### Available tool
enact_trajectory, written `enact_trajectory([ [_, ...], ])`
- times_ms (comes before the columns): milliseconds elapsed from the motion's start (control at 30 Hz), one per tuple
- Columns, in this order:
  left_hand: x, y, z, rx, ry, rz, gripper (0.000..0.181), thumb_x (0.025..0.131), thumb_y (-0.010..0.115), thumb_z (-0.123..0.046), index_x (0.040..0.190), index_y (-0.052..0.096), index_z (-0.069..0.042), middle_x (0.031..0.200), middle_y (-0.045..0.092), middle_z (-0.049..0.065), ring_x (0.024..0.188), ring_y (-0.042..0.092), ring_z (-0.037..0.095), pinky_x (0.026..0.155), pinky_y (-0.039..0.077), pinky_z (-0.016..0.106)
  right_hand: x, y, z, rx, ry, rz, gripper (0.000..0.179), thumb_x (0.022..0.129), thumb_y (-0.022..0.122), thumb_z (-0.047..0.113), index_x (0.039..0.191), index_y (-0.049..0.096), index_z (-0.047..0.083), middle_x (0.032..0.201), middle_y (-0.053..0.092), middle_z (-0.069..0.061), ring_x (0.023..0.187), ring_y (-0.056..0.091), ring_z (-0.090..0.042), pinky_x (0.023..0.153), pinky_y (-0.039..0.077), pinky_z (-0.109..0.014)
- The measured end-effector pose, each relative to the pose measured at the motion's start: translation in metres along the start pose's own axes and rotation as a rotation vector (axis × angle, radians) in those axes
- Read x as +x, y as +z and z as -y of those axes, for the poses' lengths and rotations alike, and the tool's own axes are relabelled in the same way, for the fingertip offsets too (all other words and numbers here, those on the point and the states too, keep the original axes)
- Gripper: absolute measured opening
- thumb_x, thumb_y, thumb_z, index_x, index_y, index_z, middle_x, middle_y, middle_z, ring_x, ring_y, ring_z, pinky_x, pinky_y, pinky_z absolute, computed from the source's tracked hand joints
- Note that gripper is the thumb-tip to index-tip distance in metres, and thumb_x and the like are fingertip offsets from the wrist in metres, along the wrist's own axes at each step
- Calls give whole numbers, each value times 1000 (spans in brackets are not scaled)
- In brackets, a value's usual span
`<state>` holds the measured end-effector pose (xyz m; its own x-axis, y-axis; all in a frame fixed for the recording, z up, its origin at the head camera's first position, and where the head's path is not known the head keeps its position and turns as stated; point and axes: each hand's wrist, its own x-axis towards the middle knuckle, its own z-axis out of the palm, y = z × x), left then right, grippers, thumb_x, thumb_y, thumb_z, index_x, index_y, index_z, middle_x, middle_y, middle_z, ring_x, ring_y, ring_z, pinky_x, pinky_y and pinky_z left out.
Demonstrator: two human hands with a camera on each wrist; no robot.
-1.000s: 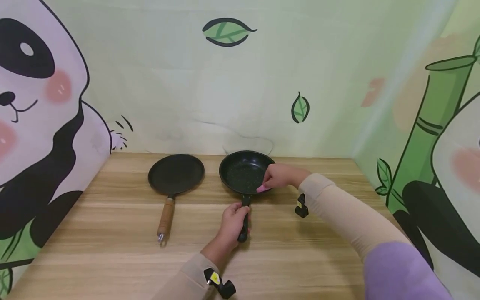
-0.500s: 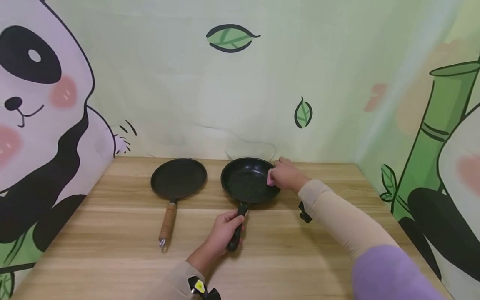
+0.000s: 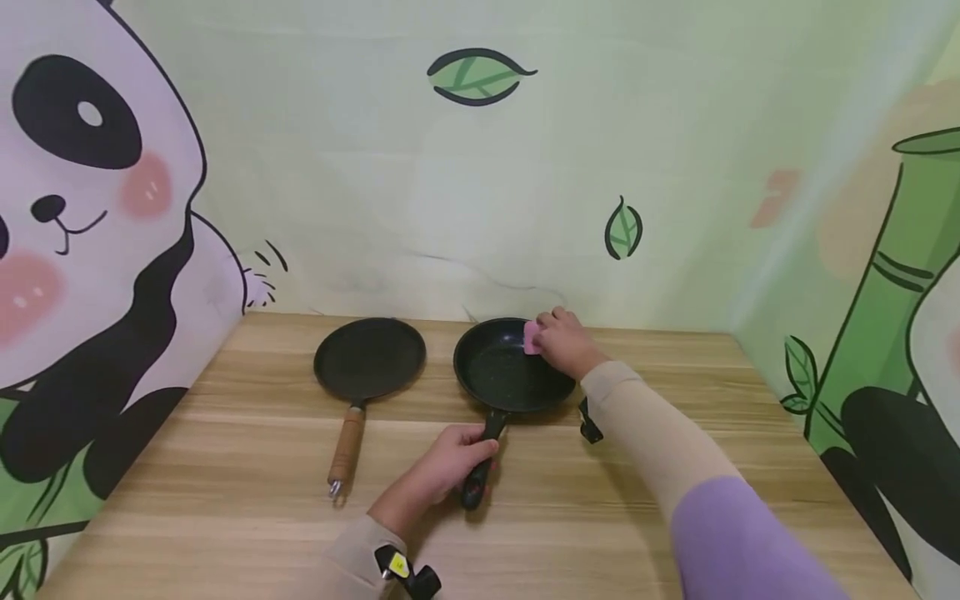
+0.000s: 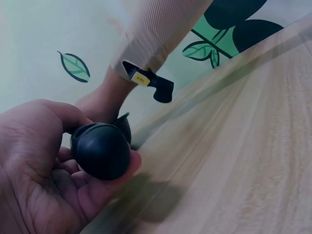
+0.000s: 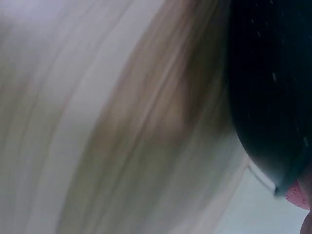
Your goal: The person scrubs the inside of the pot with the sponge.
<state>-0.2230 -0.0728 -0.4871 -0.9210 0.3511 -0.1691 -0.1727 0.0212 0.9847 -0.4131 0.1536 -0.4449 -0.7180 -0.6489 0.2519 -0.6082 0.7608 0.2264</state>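
A black frying pan (image 3: pixel 495 379) stands toward the back of the wooden table, its handle pointing toward me. My left hand (image 3: pixel 447 461) grips that handle, thumb on top; the left wrist view shows its rounded black end (image 4: pixel 102 152) inside the curled fingers. At the pan's back right, my right hand (image 3: pixel 567 343) pinches a pink sponge (image 3: pixel 532 337) against the inner wall. In the right wrist view only a porous pink corner of the sponge (image 5: pixel 296 196) shows, beside the dark outer side of the pan (image 5: pixel 265 92).
Left of the frying pan lies a flat black pan (image 3: pixel 370 358) with a wooden handle (image 3: pixel 347 446). Behind the wooden table (image 3: pixel 247 467) rises a wall covering (image 3: pixel 360 167) printed with pandas, leaves and bamboo. A small black camera (image 3: pixel 408 575) sits on my left wrist.
My right hand has carried the sponge from the pan's front right, along the right side, to the back. The handle's end has swung left with my left hand. The head view has shifted slightly.
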Motion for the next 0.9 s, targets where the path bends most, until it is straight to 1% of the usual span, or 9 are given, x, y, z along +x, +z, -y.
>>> enact_trajectory([
  [133, -2, -5, -4, 22, -8, 18, 27, 99, 56, -12, 113, 58, 11, 78, 56, 7, 55, 55, 15, 49, 54, 32, 9, 13, 4, 27, 16, -68, 8, 88, 75, 11, 95, 80, 12, 122, 65, -16, 106, 54, -37, 89, 47, -49],
  [267, -2, -8, -4, 36, 4, 10, 26, 98, 57, -11, 110, 57, 12, 76, 54, 7, 57, 53, 16, 48, 54, 34, 16, 22, 9, 65, 31, -125, 8, 87, 78, 13, 95, 78, 13, 124, 65, -14, 107, 55, -36, 90, 48, -50],
  [333, -3, -8, -5, 55, 11, -11, 26, 98, 56, -11, 108, 58, 12, 75, 54, 7, 56, 51, 16, 47, 53, 33, 19, 26, 12, 71, 25, -147, 8, 88, 77, 13, 96, 78, 14, 124, 65, -14, 107, 56, -36, 91, 48, -50],
  [433, -2, -5, -4, 80, 20, -80, 26, 96, 56, -14, 103, 59, 10, 69, 52, 4, 49, 48, 15, 42, 48, 29, 22, 26, 18, 40, 17, -151, 7, 89, 74, 12, 95, 79, 14, 121, 66, -13, 105, 56, -35, 88, 48, -49],
  [533, -2, 1, -4, 101, 35, -159, 26, 95, 55, -16, 100, 61, 9, 63, 49, 1, 43, 44, 14, 38, 42, 28, 23, 21, 21, -10, 22, -106, 10, 92, 69, 9, 93, 79, 12, 117, 66, -13, 102, 55, -35, 86, 47, -48],
  [600, -2, 2, -4, 106, 40, -191, 26, 94, 55, -16, 100, 62, 8, 61, 47, 0, 41, 42, 13, 36, 40, 27, 23, 15, 21, -50, 19, -57, 13, 93, 66, 7, 92, 78, 9, 113, 66, -12, 101, 54, -34, 85, 47, -47],
  [700, -3, 1, -4, 102, 14, -200, 27, 93, 54, -16, 108, 64, 5, 61, 47, 1, 39, 41, 13, 33, 38, 28, 22, 4, 19, -96, 10, 39, 11, 93, 65, 6, 91, 75, 7, 107, 66, -12, 100, 54, -33, 84, 47, -47],
  [800, -4, -3, -6, 109, -17, -203, 32, 94, 53, -18, 118, 64, 1, 64, 48, 2, 38, 40, 14, 32, 37, 28, 19, -12, 14, -137, -5, 135, 5, 89, 71, 13, 85, 72, 10, 100, 67, -10, 98, 56, -31, 82, 49, -47],
  [900, -4, -9, -8, 111, -48, -218, 35, 95, 54, -19, 125, 63, -3, 67, 50, 4, 39, 40, 14, 33, 37, 28, 14, -29, 9, -172, -37, 237, 14, 86, 77, 22, 80, 72, 11, 94, 68, -9, 94, 58, -30, 80, 51, -47],
])
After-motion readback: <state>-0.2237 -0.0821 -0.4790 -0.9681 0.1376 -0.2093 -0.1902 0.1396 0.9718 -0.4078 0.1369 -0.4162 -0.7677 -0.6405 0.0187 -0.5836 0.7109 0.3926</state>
